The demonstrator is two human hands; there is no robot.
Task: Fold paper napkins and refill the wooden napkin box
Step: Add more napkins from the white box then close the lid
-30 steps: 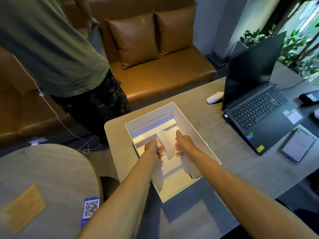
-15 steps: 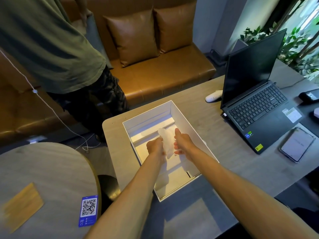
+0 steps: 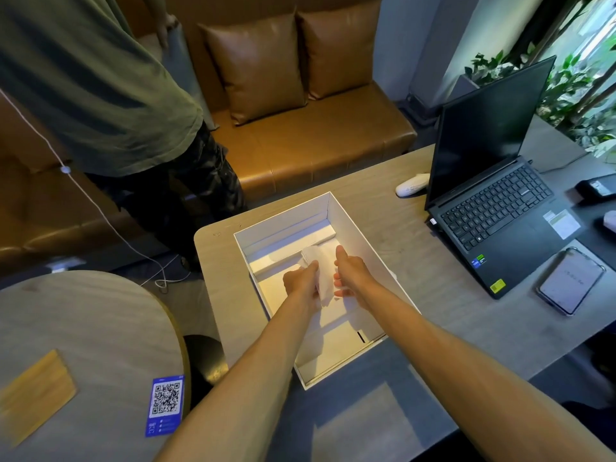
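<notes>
A white paper napkin [image 3: 322,271] stands on edge between my two hands, above the inside of an open white box [image 3: 353,225] on the grey table. My left hand [image 3: 300,283] pinches its left side with fingers closed on the paper. From the right, my right hand [image 3: 351,273] presses against it, thumb up and fingers partly spread. The napkin's lower part is hidden by my hands. More white paper lies flat on the box floor under them.
An open black laptop [image 3: 493,211] and a phone [image 3: 570,280] lie right of the box, a white mouse [image 3: 411,185] behind. A person in a green shirt [image 3: 83,78] stands at the far left by a brown sofa [image 3: 316,145]. A round table [image 3: 83,345] holds a QR card [image 3: 165,403].
The napkin lay wider and flatter between my hands a second ago; now it is pressed narrower and stands upright, with my hands closer together.
</notes>
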